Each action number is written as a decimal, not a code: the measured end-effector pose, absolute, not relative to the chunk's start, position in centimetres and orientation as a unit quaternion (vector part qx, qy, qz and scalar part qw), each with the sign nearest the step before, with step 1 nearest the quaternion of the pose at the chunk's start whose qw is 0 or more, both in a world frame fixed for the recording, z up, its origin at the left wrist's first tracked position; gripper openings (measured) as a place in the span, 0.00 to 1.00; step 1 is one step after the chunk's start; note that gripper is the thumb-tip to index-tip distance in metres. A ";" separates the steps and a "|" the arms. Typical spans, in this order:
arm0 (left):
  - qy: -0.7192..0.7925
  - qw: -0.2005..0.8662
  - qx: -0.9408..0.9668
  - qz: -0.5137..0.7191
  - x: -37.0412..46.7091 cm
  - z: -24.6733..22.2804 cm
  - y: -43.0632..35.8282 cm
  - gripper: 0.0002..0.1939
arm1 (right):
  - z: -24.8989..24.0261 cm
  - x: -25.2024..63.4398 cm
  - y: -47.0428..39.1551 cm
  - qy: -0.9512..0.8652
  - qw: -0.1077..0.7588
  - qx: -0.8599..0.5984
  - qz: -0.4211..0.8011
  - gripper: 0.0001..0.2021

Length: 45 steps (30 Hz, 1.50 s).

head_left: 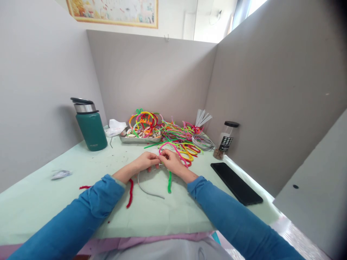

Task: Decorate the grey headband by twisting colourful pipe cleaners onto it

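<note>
Head: pink stem (172,144) beyond right hand (173,161)

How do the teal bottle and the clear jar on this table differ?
The teal bottle is opaque; the clear jar is see-through, showing brown contents. The teal bottle looks wider than the clear jar. The teal bottle has a silver collar; the clear jar has a black lid. Both stand on the table.

Single head cam here, sitting above the near edge of the bench (151,219) and looking forward and down across it. Left hand (145,161) and right hand (172,162) land around mid-frame, sleeves (73,220) run in from the bottom, and it's wide enough to catch the back partition (151,72) plus a framed picture (114,13) up top.
</note>
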<state>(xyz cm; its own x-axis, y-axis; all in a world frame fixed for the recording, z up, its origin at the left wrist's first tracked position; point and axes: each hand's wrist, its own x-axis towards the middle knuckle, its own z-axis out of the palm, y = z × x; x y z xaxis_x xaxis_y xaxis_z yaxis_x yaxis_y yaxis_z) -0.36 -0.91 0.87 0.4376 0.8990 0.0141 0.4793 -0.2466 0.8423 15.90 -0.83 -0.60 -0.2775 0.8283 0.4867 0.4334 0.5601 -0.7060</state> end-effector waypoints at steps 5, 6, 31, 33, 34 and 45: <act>0.464 0.403 0.747 0.255 -0.3 1.1 -1.1 0.18 | -0.8 15.9 -0.7 -0.770 0.441 -0.403 0.224 0.07; 0.464 0.403 0.746 0.255 -0.3 1.1 -1.1 0.18 | -0.8 15.9 -0.7 -0.771 0.442 -0.402 0.222 0.07; 0.458 0.399 0.755 0.247 -0.4 0.8 -0.9 0.18 | -0.2 15.9 -1.2 -0.774 0.418 -0.428 0.206 0.07; 0.457 0.400 0.756 0.245 -0.4 0.9 -0.9 0.18 | -0.2 15.9 -1.2 -0.774 0.417 -0.431 0.202 0.07; 0.458 0.400 0.756 0.244 -0.4 0.9 -1.0 0.19 | -0.2 15.9 -1.2 -0.775 0.416 -0.432 0.201 0.07; 0.459 0.395 0.760 0.236 -0.4 0.8 -0.8 0.19 | -0.3 15.9 -1.3 -0.776 0.412 -0.439 0.190 0.07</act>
